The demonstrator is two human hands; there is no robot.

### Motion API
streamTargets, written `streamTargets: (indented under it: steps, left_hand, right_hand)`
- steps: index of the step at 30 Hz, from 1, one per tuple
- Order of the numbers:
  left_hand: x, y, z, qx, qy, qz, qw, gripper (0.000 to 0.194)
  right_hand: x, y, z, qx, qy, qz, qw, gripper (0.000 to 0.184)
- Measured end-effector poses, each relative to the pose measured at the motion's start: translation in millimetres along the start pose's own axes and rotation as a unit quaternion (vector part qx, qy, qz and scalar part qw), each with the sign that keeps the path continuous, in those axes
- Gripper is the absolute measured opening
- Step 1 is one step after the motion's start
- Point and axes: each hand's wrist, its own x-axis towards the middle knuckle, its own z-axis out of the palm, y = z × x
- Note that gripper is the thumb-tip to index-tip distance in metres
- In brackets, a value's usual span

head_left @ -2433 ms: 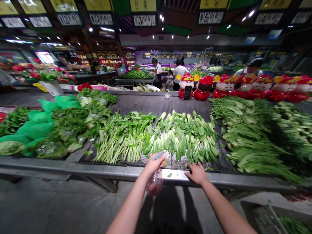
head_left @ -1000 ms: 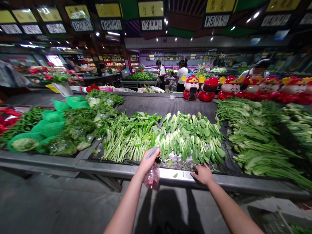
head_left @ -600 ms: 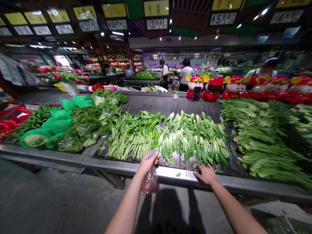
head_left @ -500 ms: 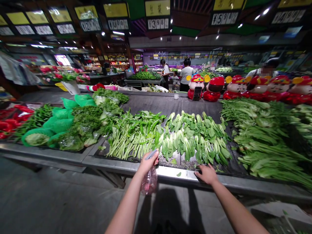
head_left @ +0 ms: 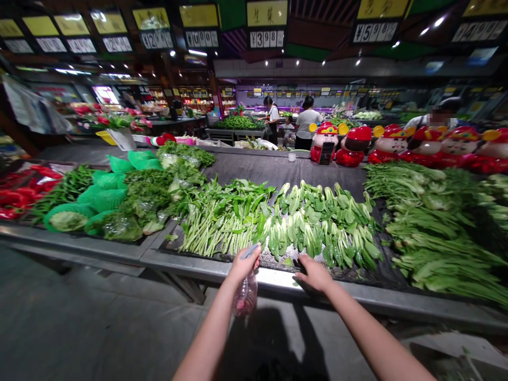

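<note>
My left hand (head_left: 246,264) is closed around the neck of a clear spray bottle (head_left: 245,297) with a grey top, held in front of the stall's metal edge. Something pinkish shows low in the bottle. My right hand (head_left: 315,274) is over the metal edge (head_left: 273,277), palm down with its fingers apart, holding nothing. A small loose leaf (head_left: 288,261) lies by its fingertips. Just beyond are bunches of bok choy (head_left: 304,222), and leafy greens with long stems (head_left: 222,222) lie left of them on a perforated tray.
Lettuce (head_left: 145,198) and cabbages in green netting (head_left: 69,218) are on the left, with red peppers (head_left: 16,201) farther out. Long leafy greens (head_left: 432,233) fill the right. Red figurines (head_left: 351,145) line the back ledge. Several people stand beyond it. Price signs (head_left: 266,24) hang overhead.
My right hand has moved left along the metal edge, nearer to my left hand. The spray bottle stays in my left hand. The view has shifted slightly.
</note>
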Motion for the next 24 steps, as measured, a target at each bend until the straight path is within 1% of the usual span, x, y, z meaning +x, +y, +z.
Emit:
streamTargets:
  steps: [1,4,8,11,14,16,20,24]
  left_hand:
    - [-1.1,-0.6,-2.2,0.000,-0.002,0.000,1.000,0.044]
    - [-5.2,0.2,-11.3,-0.002,-0.003,0.013,1.000,0.043]
    - [-10.3,2.1,-27.4,-0.005,0.025,0.034,0.999,0.046]
    - [-13.2,2.5,-38.6,-0.003,0.041,0.039,0.998,0.048]
    - [-15.2,1.4,-46.7,-0.006,0.038,0.033,0.999,0.050]
    - [-15.9,-0.6,-50.9,-0.004,0.036,0.026,0.999,0.049]
    - [-17.5,-4.9,-59.4,0.008,0.038,0.030,0.999,0.042]
    - [-20.8,-3.4,-66.1,0.009,0.034,0.036,0.999,0.041]
  right_hand:
    - [3.3,-10.9,1.2,0.002,0.001,-0.012,1.000,0.068]
    - [11.3,-37.1,9.4,0.013,-0.013,-0.032,0.999,0.072]
    - [16.0,-55.9,30.3,0.009,-0.039,-0.012,0.999,0.078]
    - [15.4,-60.1,46.0,-0.013,-0.031,0.001,0.999,0.083]
    - [14.0,-59.9,54.6,-0.027,-0.016,-0.002,1.000,0.089]
    - [13.9,-59.5,56.5,-0.029,-0.013,-0.002,0.999,0.091]
    - [14.0,-61.4,57.1,-0.031,-0.013,0.012,0.999,0.091]
    - [11.1,-65.5,58.8,-0.040,-0.015,0.021,0.999,0.094]
